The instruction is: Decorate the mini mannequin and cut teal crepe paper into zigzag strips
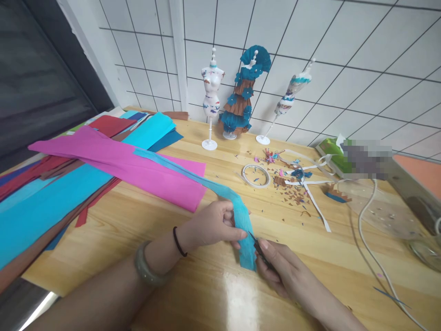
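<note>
A long light-blue crepe paper strip runs from the paper pile down toward me across the wooden table. My left hand pinches its near part between thumb and fingers. Just right of the strip, my right hand is closed around small dark scissors. Their pointed tip lies at the strip's right edge, close to my left thumb. Whether the blades are apart is hard to make out. The strip's far end lies over a folded pink crepe paper sheet.
Crepe paper sheets in several colours fill the left side. Two bare dress forms flank a form in a blue-and-brown paper dress. Tape roll, paper scraps, tweezers and a white cable lie rightward.
</note>
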Motion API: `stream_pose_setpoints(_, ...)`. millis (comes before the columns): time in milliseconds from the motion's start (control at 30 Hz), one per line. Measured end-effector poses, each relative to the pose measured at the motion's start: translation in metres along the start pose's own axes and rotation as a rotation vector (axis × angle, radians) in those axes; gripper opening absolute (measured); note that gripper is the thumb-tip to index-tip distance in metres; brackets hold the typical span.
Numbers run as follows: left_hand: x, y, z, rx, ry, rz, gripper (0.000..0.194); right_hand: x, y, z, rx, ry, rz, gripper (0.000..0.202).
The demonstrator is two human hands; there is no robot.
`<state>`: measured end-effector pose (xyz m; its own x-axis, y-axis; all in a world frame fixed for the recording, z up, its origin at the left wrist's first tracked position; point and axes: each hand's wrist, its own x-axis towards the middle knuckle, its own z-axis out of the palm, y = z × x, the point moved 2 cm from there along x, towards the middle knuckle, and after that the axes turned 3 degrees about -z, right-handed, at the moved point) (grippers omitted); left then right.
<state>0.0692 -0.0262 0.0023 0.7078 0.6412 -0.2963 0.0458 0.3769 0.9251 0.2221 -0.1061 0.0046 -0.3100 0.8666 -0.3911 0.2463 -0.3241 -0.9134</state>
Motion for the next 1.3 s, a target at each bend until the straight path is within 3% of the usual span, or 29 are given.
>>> stream_pose_setpoints(1300, -0.0011, 0.0018, 0.0008, -0.052, 0.028, -0.016, 0.029, 0.0003, -0.0022, 0.0011, -0.028, -0.002, 0.017, 0.048)
